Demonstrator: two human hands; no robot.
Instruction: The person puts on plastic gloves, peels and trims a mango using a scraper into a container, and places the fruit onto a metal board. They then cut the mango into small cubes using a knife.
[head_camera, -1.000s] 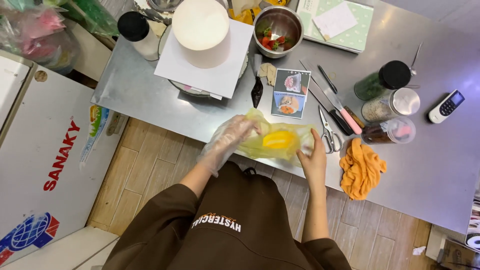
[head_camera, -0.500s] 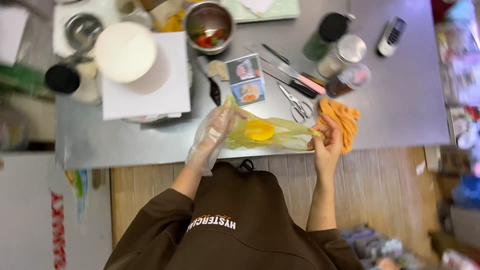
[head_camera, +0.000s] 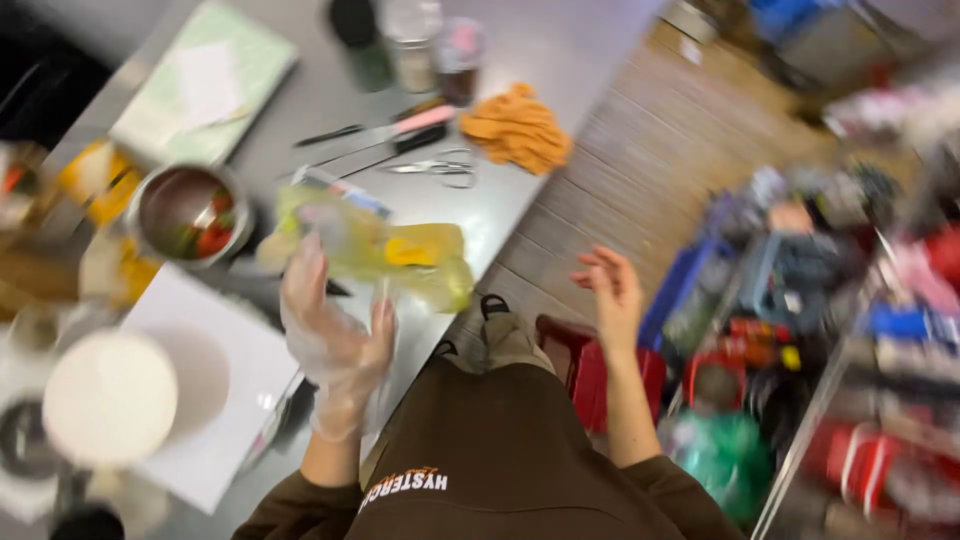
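We see a grey steel table (head_camera: 560, 60) beside wood flooring; our gloved left hand (head_camera: 335, 335) clamps a yellow-filled clear bag (head_camera: 400, 255) near the table's edge, right hand (head_camera: 610, 290) with fingers apart.

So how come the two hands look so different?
The left hand wears a thin see-through plastic glove; the right hand is bare. The left hand holds a clear bag with something yellow inside, over the metal table; the right hand holds nothing. The left hand is above the table, while the right hand hangs out over the wooden floor. Both have fingers spread and come from brown sleeves.
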